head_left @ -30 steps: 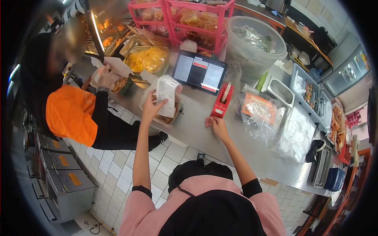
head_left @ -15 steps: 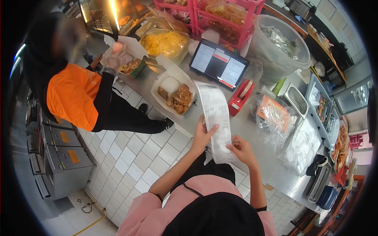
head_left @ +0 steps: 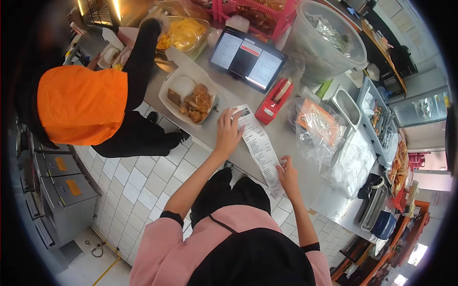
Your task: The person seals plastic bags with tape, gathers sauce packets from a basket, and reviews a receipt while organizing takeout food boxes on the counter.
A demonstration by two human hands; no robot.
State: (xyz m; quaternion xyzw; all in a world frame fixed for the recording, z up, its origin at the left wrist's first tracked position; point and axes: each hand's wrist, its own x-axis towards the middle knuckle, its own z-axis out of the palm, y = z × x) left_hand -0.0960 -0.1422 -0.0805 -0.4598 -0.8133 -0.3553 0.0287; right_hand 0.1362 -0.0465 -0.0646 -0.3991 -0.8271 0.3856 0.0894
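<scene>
A long printed paper receipt (head_left: 259, 145) lies slanted over the steel counter, its lower end reaching past the front edge. My left hand (head_left: 229, 133) is at its upper left end, fingers stretched out and touching the paper. Lower down, my right hand (head_left: 289, 177) has curled fingers closed on the receipt's right edge. Left of the receipt stands an open takeaway box (head_left: 168, 106) containing white rice (head_left: 183, 86), fried chicken (head_left: 196, 106) and a brown piece (head_left: 173, 97). A red tape dispenser (head_left: 273, 102) sits just beyond the receipt.
A tablet (head_left: 248, 58) with a lit screen stands behind the box. Farther right are a large clear bin (head_left: 319, 62), plastic bags (head_left: 355, 164) and a metal tray (head_left: 344, 108). A co-worker in an orange top (head_left: 81, 105) stands at left, an arm reaching toward yellow food (head_left: 183, 32).
The receipt has gone from raised in both hands to lying lower along the counter. My left hand has moved up to its far end and opened. The co-worker's arm now reaches over the counter.
</scene>
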